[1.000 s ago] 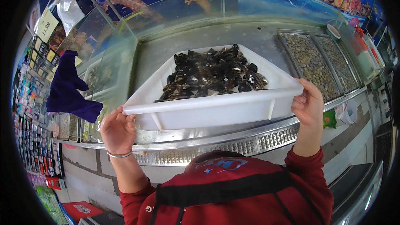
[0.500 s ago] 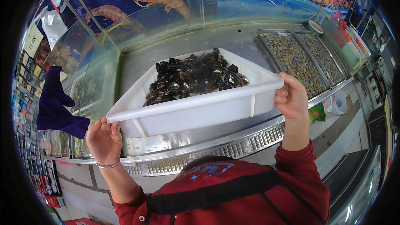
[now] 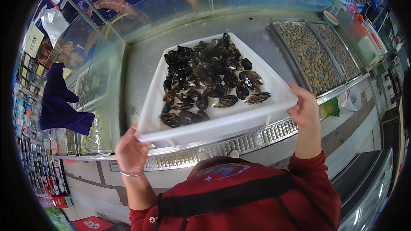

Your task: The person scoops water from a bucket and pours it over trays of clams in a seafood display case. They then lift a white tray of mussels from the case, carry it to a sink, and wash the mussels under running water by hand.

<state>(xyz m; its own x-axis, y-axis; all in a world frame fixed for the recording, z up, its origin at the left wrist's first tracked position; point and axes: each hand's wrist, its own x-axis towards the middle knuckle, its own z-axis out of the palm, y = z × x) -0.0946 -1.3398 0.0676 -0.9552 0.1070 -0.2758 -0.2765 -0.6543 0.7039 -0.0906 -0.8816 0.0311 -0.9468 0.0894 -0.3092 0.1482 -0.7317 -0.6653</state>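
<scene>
A white plastic tray (image 3: 205, 135) holds a heap of dark mussels (image 3: 205, 70), piled toward its far side with a few loose ones nearer me. My left hand (image 3: 132, 150) grips the near left corner, its thumb and fingers closed on the rim, a bangle round the wrist. At the near right corner, my right hand (image 3: 305, 105) is closed on the rim as well. The tray lies over the metal counter (image 3: 143, 66); whether its far side rests on it I cannot tell.
Two metal trays of small clams (image 3: 306, 55) stand at the right of the counter. Glass panels (image 3: 100, 68) rise on the left, with a dark purple cloth (image 3: 60, 102) hanging there. A slotted drain (image 3: 244, 145) runs along the front edge. A white bucket (image 3: 352, 99) is at the right.
The tray's near edge has come lower and toward me, so more of its inside shows. Both hands moved with it, the left one rightward and down. The mussels have spread toward the near side.
</scene>
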